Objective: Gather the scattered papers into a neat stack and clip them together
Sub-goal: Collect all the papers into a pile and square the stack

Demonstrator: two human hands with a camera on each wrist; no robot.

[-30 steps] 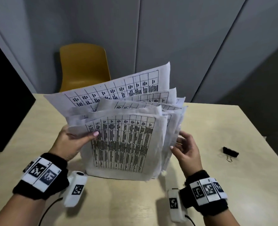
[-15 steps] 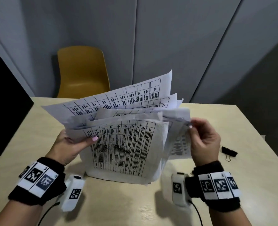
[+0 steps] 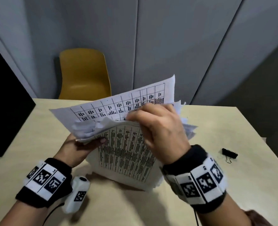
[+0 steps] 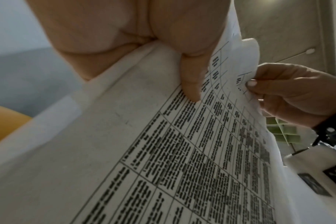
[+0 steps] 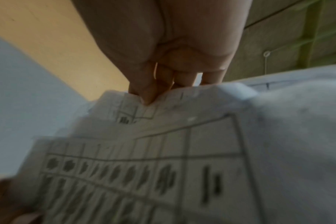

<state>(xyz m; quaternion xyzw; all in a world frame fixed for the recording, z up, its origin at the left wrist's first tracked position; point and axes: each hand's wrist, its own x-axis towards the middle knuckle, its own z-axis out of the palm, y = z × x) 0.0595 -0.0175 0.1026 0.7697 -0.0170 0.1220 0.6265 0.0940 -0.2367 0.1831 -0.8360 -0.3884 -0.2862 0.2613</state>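
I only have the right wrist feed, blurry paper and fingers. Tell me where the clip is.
Observer: The black binder clip lies on the table, to the right of the papers, untouched.
Operator: Report the left hand.
Observer: The left hand grips the papers' left edge, thumb on the front sheet.
Operator: Say whether the stack is squared.
Observer: Not yet; the sheets fan unevenly, bottom edges resting on the table, while the right hand pinches their top edge.

A yellow chair (image 3: 84,74) stood behind the pale wooden table (image 3: 232,128), against grey wall panels (image 3: 175,38). A black screen (image 3: 6,101) sat at the table's left edge.
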